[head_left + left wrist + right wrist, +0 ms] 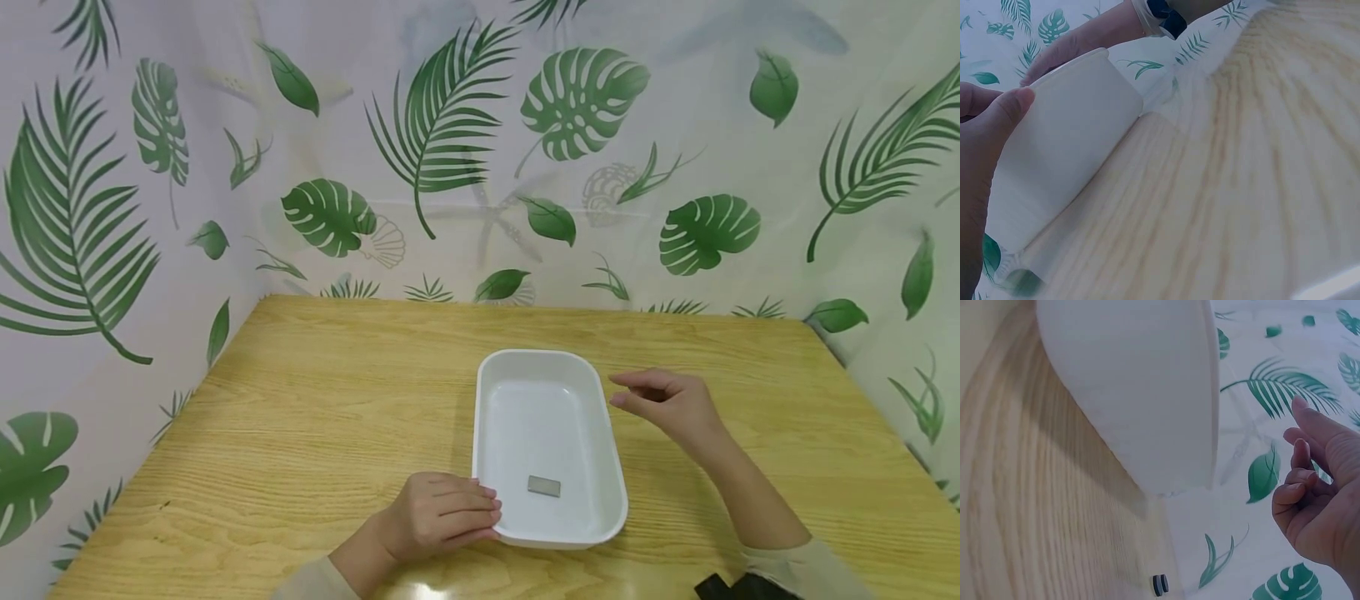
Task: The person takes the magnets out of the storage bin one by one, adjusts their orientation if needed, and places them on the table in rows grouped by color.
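A deep white plastic tray [551, 417] stands on the wooden table, right of its middle. On the tray's floor, towards the near end, lies a small flat grey rectangular piece [543, 486]. My left hand [450, 512] grips the near left corner, fingers over the rim and thumb [1013, 106] on the outer wall. Just off the tray's right side, my right hand [675, 404] hovers with thumb and forefinger apart and nothing visible between them. The right wrist view shows its other fingers [1294, 494] loosely bent.
In the right wrist view, a small dark-and-grey item [1160, 585] sits near the table's edge. The wooden tabletop [322, 400] reaches back to a leaf-patterned curtain [465, 167]. A black strap [750, 587] is by the right sleeve.
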Available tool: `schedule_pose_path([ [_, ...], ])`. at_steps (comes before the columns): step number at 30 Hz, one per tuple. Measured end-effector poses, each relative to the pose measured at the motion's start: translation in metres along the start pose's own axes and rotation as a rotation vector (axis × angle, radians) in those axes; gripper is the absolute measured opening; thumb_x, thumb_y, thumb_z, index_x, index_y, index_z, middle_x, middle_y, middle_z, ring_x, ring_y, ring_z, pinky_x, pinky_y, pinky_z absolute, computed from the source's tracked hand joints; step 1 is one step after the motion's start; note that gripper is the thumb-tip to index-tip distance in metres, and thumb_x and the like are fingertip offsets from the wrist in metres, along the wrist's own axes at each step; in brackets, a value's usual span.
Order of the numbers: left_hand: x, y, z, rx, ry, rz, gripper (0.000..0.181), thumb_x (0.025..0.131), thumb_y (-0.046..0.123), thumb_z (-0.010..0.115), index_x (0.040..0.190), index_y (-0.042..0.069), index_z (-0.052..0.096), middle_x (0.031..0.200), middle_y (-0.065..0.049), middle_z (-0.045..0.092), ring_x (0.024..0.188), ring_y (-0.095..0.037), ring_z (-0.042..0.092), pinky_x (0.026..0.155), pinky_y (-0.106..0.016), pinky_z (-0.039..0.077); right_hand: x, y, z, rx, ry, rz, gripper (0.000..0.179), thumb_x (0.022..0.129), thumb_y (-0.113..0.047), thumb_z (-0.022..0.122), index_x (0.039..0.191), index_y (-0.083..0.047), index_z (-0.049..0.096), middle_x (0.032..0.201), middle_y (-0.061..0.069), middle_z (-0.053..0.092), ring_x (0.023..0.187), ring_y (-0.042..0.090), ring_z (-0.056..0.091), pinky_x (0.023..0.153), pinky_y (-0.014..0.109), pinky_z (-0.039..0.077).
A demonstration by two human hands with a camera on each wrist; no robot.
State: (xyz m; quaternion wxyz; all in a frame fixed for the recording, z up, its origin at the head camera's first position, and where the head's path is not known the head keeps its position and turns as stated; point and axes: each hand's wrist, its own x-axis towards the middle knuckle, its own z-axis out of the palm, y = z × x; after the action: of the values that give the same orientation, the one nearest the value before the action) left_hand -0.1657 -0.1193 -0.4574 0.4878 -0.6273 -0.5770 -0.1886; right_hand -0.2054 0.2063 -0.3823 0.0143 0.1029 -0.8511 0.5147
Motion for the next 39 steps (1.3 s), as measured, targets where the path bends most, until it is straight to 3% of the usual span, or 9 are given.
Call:
schedule_pose_path([
  [9,0.006,-0.001,-0.002,0.001,0.015,0.004,0.014,0.082,0.024,0.075,0.083,0.01,0.075,0.084,-0.003,0.074,0.08,-0.012,0.071,0.079,-0.024,0.058,-0.005,-0.011,0.014,-0.079,-0.072,-0.171,0.027,0.079,-0.015,0.077,0.102,-0.002,0.072,0.073,-0.003,0.056,0.062,0.008,0.046,0.048,0.019,0.041],
  [18,0.015,-0.002,-0.006,-0.01,0.021,0.006,0.014,0.082,0.024,0.074,0.08,0.01,0.075,0.081,-0.002,0.074,0.077,-0.012,0.071,0.075,-0.023,0.058,-0.004,-0.014,0.028,-0.108,-0.21,-0.211,0.03,0.077,-0.017,0.078,0.102,-0.002,0.072,0.072,-0.003,0.056,0.062,0.006,0.045,0.051,0.018,0.042],
  [27,0.009,-0.002,-0.003,-0.014,0.011,-0.006,0.015,0.083,0.024,0.074,0.082,0.01,0.075,0.083,-0.002,0.074,0.079,-0.012,0.071,0.077,-0.024,0.058,0.002,-0.016,0.049,-0.186,-0.331,-0.445,0.028,0.074,-0.02,0.079,0.095,-0.003,0.074,0.069,-0.01,0.058,0.058,0.0,0.041,0.047,0.017,0.04],
  [31,0.006,-0.001,-0.002,-0.016,0.005,-0.011,0.015,0.083,0.025,0.074,0.083,0.01,0.075,0.084,-0.002,0.074,0.08,-0.012,0.071,0.078,-0.024,0.058,0.005,-0.021,0.055,-0.252,-0.412,-0.432,0.03,0.076,-0.026,0.078,0.096,-0.004,0.074,0.072,-0.008,0.061,0.061,-0.001,0.044,0.05,0.016,0.043],
  [39,0.001,0.001,0.0,-0.021,-0.014,-0.024,0.016,0.081,0.025,0.075,0.085,0.01,0.075,0.087,-0.002,0.074,0.083,-0.012,0.071,0.081,-0.024,0.057,0.009,-0.027,0.063,-0.37,-0.555,-0.305,0.028,0.078,-0.027,0.077,0.097,-0.007,0.074,0.08,-0.007,0.065,0.066,0.001,0.047,0.055,0.017,0.046],
])
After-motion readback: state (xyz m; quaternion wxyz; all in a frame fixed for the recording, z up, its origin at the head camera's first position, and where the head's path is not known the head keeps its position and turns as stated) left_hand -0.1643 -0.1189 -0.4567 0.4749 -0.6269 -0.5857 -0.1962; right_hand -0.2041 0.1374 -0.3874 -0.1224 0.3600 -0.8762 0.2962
